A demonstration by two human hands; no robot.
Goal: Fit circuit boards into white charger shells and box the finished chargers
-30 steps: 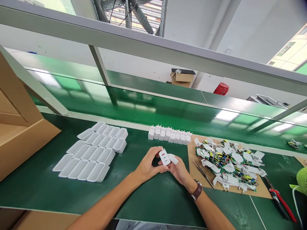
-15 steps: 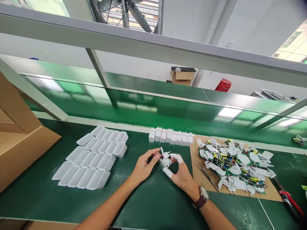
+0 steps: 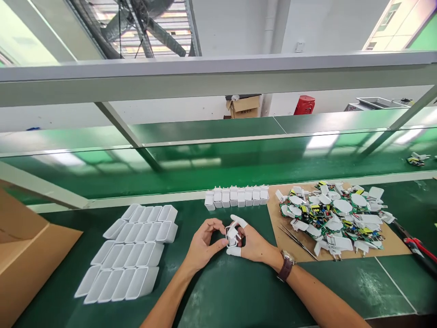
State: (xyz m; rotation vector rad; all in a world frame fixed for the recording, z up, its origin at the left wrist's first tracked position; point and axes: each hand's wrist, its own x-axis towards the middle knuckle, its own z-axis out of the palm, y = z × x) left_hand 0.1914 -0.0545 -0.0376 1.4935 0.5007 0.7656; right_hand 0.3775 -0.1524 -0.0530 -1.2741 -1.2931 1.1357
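Note:
A small white housing [image 3: 232, 237] with white parts in it is held between my two hands near the middle of the table. My right hand [image 3: 251, 240], with white covers on thumb and index finger, grips it from the right. Thumb and fingertips of my left hand [image 3: 206, 241] are at its left side. Behind my hands stands a row of white housings [image 3: 233, 197] with pins on top. Several white open shells [image 3: 128, 255] lie in rows at the left. To the right, circuit boards with white plastic parts [image 3: 334, 218] are heaped on a cardboard sheet [image 3: 273, 218].
Tweezers [image 3: 297, 241] lie on the cardboard's left part. Red-handled pliers [image 3: 418, 246] are at the far right. An open cardboard box [image 3: 44, 255] stands at the left. A metal frame bar [image 3: 218, 77] crosses above the table's back.
The camera view has tilted and shifted. The white housing between my hands has turned, and my right thumb and index finger now wrap round it from below and above.

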